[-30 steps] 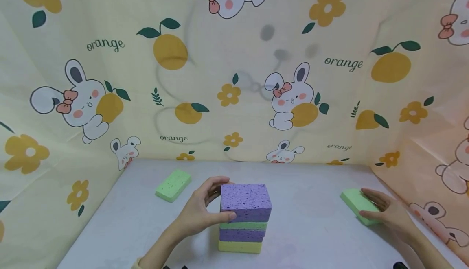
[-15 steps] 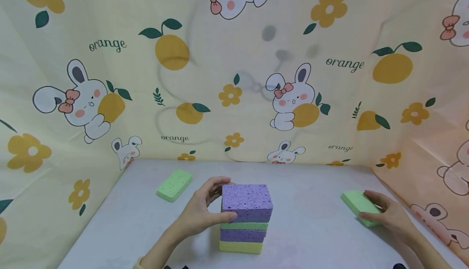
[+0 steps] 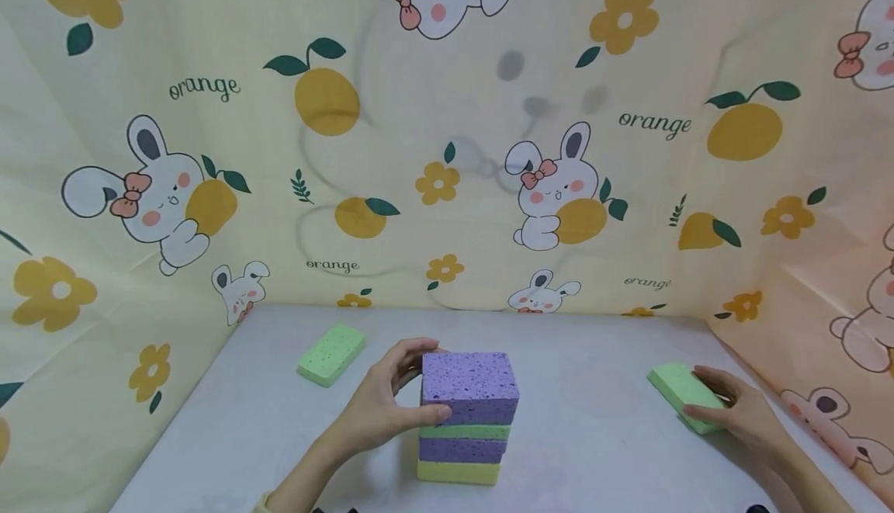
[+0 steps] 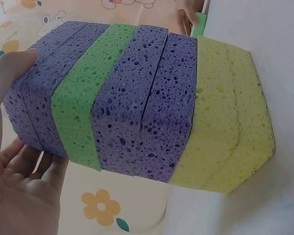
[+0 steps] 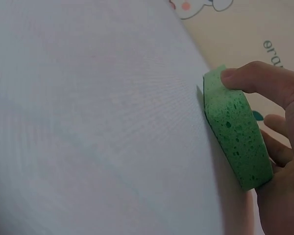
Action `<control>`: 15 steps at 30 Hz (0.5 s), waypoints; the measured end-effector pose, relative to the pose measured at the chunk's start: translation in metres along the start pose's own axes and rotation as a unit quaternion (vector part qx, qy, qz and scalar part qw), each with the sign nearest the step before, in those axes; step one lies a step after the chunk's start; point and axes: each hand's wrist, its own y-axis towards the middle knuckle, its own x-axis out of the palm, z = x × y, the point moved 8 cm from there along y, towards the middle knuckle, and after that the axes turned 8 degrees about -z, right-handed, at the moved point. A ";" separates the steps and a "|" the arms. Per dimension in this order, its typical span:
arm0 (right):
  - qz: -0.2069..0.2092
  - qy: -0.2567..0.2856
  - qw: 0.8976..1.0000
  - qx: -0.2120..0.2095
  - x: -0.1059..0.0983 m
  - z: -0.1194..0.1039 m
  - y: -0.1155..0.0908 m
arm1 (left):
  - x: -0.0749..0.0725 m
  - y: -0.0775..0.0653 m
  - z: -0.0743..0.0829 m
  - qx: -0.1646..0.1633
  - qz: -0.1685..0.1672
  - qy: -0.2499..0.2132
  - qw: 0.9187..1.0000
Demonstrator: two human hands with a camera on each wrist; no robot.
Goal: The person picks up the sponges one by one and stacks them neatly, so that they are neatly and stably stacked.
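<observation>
A stack of sponges stands near the table's front middle, with a yellow sponge (image 3: 458,473) at the bottom and purple and green ones above it. My left hand (image 3: 384,396) grips the purple sponge (image 3: 469,377) at the top, thumb on the near side and fingers round the far left. In the left wrist view the stack's layers show as purple, green, purple and yellow (image 4: 215,117). At the right, my right hand (image 3: 743,408) holds a green sponge (image 3: 684,393) between thumb and fingers. The right wrist view shows that green sponge (image 5: 237,134) against or just above the table; which, I cannot tell.
Another green sponge (image 3: 331,354) lies at the back left of the white table (image 3: 580,420). A cloth printed with rabbits and oranges (image 3: 391,280) hangs behind the table and along both sides. Small dark objects peek in at the bottom edge.
</observation>
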 end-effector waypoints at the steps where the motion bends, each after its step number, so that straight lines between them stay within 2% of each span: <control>1: -0.001 0.003 1.000 0.000 0.000 0.001 0.000 | 0.000 0.000 0.000 0.000 0.000 0.000 1.000; 15: 0.011 -0.008 1.000 -0.011 -0.003 -0.007 -0.010 | 0.000 0.000 0.001 0.004 0.001 0.006 1.000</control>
